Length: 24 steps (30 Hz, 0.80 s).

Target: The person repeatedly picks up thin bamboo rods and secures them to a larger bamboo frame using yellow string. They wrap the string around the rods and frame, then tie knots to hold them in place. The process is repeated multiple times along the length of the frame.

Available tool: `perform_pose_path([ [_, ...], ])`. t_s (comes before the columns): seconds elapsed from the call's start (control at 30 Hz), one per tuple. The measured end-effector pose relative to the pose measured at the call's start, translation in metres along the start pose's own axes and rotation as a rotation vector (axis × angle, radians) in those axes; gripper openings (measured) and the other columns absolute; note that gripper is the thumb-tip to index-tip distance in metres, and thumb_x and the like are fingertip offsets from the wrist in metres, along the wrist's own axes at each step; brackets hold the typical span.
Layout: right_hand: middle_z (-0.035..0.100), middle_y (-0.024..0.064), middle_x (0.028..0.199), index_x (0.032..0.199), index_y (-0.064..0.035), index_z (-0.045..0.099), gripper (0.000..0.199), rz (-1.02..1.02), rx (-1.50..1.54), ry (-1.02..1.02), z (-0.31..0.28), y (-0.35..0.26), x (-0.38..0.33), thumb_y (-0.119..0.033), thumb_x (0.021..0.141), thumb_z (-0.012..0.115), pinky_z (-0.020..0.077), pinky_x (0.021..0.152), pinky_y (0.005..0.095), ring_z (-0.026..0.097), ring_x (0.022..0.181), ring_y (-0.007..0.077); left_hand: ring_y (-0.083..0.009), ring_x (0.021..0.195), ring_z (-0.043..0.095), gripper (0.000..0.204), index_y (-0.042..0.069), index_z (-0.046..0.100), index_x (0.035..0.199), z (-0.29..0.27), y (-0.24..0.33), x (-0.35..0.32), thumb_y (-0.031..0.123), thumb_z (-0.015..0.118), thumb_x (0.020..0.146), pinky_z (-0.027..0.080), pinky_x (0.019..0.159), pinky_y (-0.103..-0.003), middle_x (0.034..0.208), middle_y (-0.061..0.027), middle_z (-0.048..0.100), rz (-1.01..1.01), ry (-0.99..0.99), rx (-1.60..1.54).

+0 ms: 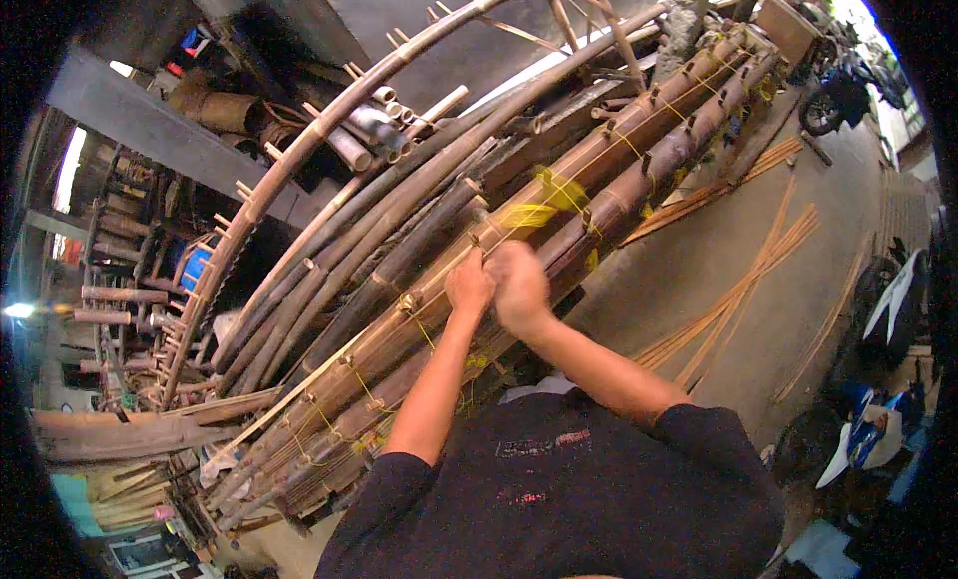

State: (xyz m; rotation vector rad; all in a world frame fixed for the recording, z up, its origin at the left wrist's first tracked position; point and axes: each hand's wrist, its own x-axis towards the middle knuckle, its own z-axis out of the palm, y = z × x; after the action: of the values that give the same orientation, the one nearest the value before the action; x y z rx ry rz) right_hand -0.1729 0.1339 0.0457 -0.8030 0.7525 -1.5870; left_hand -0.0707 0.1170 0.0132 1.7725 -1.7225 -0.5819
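Well left, curved pole: a tan bamboo pole (311, 135) set with short pale pegs, bowing from 8 o'clock up to 12.
Tubes: a stack of pale and grey round cut tubes (379, 135), at 11 o'clock.
Stout poles: two thick brown bamboo poles (619, 205) side by side, studded with small pegs, running from 8 o'clock through the centre to 2.
Left hand: bare left hand (469, 283) at the centre, over the poles beside a peg; fingers curled, though I cannot tell whether they are clamped on anything.
Right hand: bare right hand (521, 289), just beside the left, motion-blurred; its grip I cannot tell.
String: a loose bright-yellow tangle of string (544, 202) on the poles, at 1 o'clock.
Strips: slim orange-tan bamboo strips (738, 304), crossing on the grey floor (639, 304) at 3 o'clock.
Motorcycle: dark motorcycle (846, 95), at 2 o'clock.
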Motion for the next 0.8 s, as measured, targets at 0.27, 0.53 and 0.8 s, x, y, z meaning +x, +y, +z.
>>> perform_pose_path([
  [0.27, 0.065, 0.0238, 0.109, 0.117, -0.0019, 0.065, 0.064, 0.057, -1.694, -0.723, 0.022, 0.018, 0.118, -0.054, 0.097, 0.032, 0.0393, 0.097, 0.0513, 0.062, 0.107, 0.0294, -0.0422, 0.099, 0.059, 0.033, 0.007, 0.062, 0.111, -0.036, 0.01, 0.008, 0.03, 0.048, 0.092, 0.045, 0.085, -0.048, 0.105, -0.0231, 0.064, -0.13, -0.267, 0.093],
  [0.53, 0.058, 0.0218, 0.069, 0.07, 0.0007, 0.058, 0.042, 0.097, -0.932, -1.181, -0.069, -0.058, -0.014, -0.033, 0.095, 0.051, 0.0468, 0.072, 0.0441, 0.057, 0.07, 0.0389, -0.0325, 0.086, 0.064, 0.031, 0.003, 0.065, 0.102, -0.028, 0.01, 0.007, 0.03, 0.054, 0.092, 0.048, 0.078, -0.04, 0.092, -0.0161, 0.068, -0.048, -0.082, 0.091],
  [0.8, 0.058, 0.0168, 0.069, 0.072, 0.0015, 0.056, 0.041, 0.033, -0.924, -0.937, -0.075, -0.024, -0.039, -0.032, 0.095, 0.051, 0.0463, 0.066, 0.0417, 0.055, 0.068, 0.0345, -0.039, 0.075, 0.064, 0.028, 0.006, 0.067, 0.095, -0.049, 0.038, 0.103, 0.028, 0.049, 0.093, 0.049, 0.071, -0.044, 0.085, -0.0193, 0.066, -0.079, 0.161, -0.178],
])
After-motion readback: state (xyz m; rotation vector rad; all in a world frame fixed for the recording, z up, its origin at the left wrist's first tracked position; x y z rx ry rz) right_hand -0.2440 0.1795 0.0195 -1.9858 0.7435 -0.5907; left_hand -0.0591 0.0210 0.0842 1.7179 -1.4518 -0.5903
